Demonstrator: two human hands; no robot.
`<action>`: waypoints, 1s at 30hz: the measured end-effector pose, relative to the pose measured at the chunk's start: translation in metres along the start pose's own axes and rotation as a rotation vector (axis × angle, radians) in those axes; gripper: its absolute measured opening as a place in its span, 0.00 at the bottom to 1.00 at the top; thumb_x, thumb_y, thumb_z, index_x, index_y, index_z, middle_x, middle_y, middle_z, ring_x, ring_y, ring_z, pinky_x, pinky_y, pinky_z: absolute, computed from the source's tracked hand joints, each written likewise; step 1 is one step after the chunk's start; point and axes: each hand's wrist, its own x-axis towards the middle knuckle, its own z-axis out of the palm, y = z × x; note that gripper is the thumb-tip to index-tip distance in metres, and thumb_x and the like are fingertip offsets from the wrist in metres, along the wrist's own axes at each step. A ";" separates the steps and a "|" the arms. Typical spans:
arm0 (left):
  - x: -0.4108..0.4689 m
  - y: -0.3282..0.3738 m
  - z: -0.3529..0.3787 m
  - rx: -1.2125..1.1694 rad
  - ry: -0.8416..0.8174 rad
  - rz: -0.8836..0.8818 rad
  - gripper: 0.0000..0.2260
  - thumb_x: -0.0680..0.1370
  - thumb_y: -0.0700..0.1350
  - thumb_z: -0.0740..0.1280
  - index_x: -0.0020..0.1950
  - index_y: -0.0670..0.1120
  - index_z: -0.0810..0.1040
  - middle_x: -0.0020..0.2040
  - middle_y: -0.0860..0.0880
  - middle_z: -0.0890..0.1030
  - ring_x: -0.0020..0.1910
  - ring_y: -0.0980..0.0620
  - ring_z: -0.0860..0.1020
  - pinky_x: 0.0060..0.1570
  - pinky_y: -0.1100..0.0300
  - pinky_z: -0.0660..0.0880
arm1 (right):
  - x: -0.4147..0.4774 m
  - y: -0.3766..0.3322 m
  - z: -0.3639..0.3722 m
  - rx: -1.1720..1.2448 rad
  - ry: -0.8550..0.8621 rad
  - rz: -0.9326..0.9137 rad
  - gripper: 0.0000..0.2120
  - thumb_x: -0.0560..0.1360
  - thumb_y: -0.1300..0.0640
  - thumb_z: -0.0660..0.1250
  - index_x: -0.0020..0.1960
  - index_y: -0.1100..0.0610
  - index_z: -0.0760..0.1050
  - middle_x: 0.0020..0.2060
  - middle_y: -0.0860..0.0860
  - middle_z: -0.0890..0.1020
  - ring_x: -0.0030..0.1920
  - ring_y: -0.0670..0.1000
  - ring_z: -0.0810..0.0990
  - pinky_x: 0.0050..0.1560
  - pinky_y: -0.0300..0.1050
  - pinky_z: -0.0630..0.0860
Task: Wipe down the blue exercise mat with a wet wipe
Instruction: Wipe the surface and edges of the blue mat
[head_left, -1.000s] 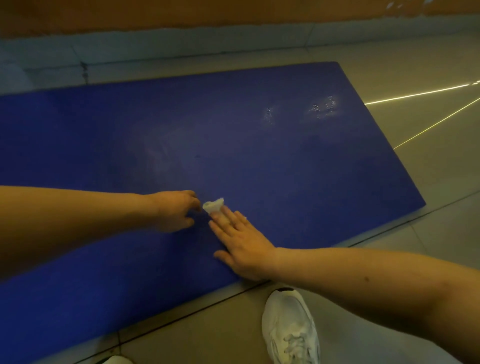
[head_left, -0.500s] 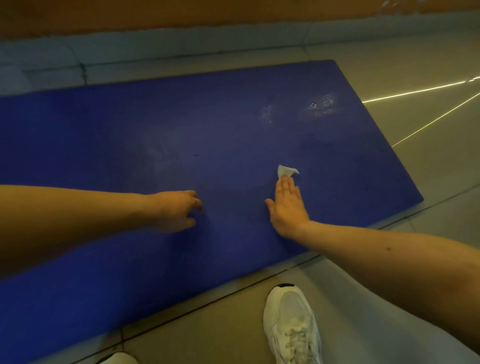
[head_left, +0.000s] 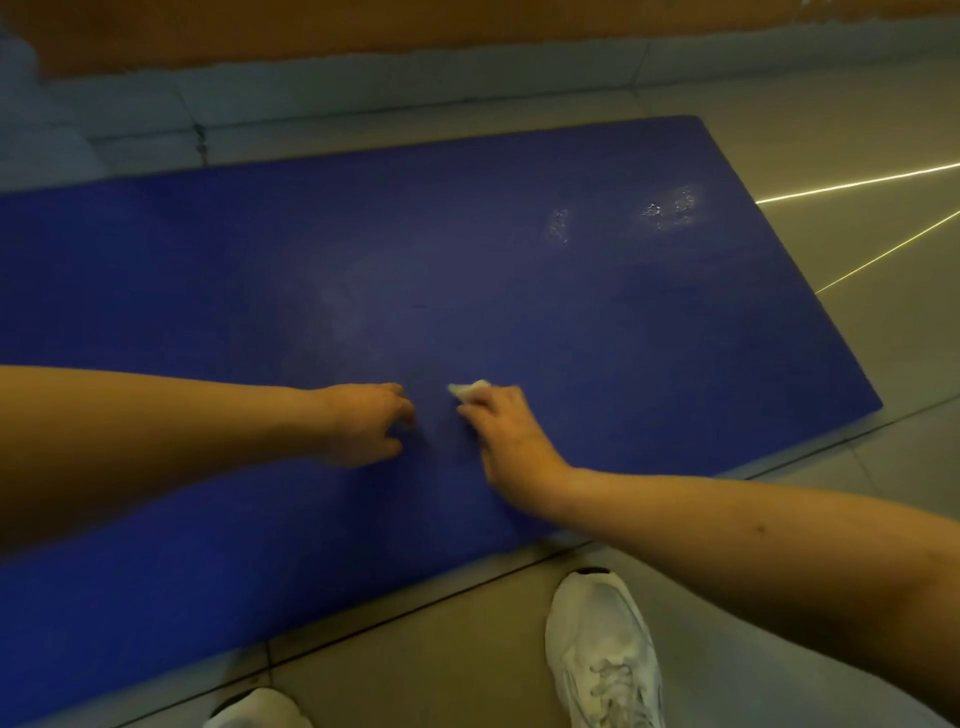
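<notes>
right hand (head_left: 511, 431) flat, fingers pressing wet wipe (head_left: 469, 389) onto blue mat (head_left: 623, 332); left hand (head_left: 366, 423) curled, fingertips braced on mat, holding nothing; white shoe (head_left: 602, 649) on floor (head_left: 415, 660)

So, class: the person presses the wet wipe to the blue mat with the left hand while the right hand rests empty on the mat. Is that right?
Not quite: the hands are swapped. In the head view the wet wipe sits under the fingers of the right hand, pressed to the blue mat, while the left hand rests empty on the mat.
</notes>
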 end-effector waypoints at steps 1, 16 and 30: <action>0.000 -0.002 0.000 -0.001 -0.002 0.001 0.20 0.81 0.50 0.63 0.73 0.51 0.70 0.72 0.50 0.68 0.67 0.47 0.73 0.66 0.51 0.71 | 0.004 0.014 -0.007 -0.017 0.046 0.029 0.14 0.77 0.69 0.66 0.62 0.66 0.78 0.60 0.59 0.78 0.56 0.61 0.75 0.63 0.52 0.74; 0.000 -0.012 0.007 0.010 0.005 -0.045 0.13 0.81 0.49 0.63 0.64 0.49 0.76 0.62 0.49 0.75 0.56 0.48 0.76 0.50 0.58 0.71 | -0.007 -0.055 0.047 0.096 -0.303 -0.345 0.10 0.78 0.69 0.68 0.58 0.67 0.79 0.58 0.61 0.76 0.50 0.61 0.73 0.51 0.53 0.73; 0.021 0.009 -0.006 -0.047 0.051 0.070 0.16 0.82 0.50 0.63 0.70 0.51 0.73 0.67 0.51 0.70 0.61 0.48 0.75 0.59 0.55 0.73 | -0.028 0.088 -0.069 -0.154 0.119 0.375 0.07 0.76 0.72 0.65 0.47 0.63 0.79 0.44 0.57 0.76 0.46 0.59 0.71 0.46 0.59 0.75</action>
